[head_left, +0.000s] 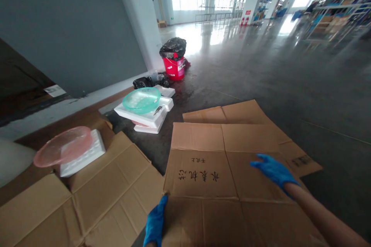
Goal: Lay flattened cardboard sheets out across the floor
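Observation:
A flattened cardboard box point(199, 137) with black printed characters lies in front of me, its creases dividing it into panels. At its left edge is my left hand point(155, 222) in a blue glove, closed on the cardboard, with the fingers partly hidden. Over the right-hand panels my right hand point(274, 170), also blue-gloved, has its fingers stretched out and apart. Whether it touches the surface I cannot tell. Another flat cardboard piece point(242, 112) sticks out behind and to the right of the printed one.
Opened cardboard point(107, 173) covers the floor at left. On it a pink basin point(68, 144) rests on white foam point(87, 158). A green basin point(142, 99) stands on stacked foam point(166, 104). Beyond are black bags point(143, 82) and a red bucket point(174, 68) by the wall.

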{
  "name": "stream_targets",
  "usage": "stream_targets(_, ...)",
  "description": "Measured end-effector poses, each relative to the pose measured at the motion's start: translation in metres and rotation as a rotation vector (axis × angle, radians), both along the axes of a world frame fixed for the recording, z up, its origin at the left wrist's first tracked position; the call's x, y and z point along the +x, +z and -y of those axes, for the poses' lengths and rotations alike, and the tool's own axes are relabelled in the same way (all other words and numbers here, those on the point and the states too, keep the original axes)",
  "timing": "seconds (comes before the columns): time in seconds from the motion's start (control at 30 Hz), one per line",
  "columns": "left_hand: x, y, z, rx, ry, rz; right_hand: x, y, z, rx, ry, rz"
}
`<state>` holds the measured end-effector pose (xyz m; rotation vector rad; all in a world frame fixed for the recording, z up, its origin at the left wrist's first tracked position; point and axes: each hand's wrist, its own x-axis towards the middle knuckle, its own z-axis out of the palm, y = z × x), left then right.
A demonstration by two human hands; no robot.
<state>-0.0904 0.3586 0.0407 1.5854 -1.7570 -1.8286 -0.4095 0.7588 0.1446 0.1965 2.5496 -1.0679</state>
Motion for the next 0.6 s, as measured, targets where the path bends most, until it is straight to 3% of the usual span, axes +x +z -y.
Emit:
stream_targets(0.1, 0.011, 0.01, 0.001, -0.027, -0.025, 0.069, -0.079, 0.008, 0.039, 0.153, 0.152, -0.193)
stream_targets(0.2, 0.018, 0.016, -0.002, -0.003, -0.019, 0.057, -0.122, 0.002, 0.083, 0.271, 0.313, -0.237)
stream_targets(0.4, 0.028, 0.014, -0.011, -0.044, 0.06, 0.068, -0.15, -0.013, 0.135, 0.49, 0.466, -0.224)
stream_targets(0.6, 0.022, 0.017, -0.022, -0.007, 0.139, 0.148, -0.169, 0.005, 0.134, 0.65, 0.601, -0.281)
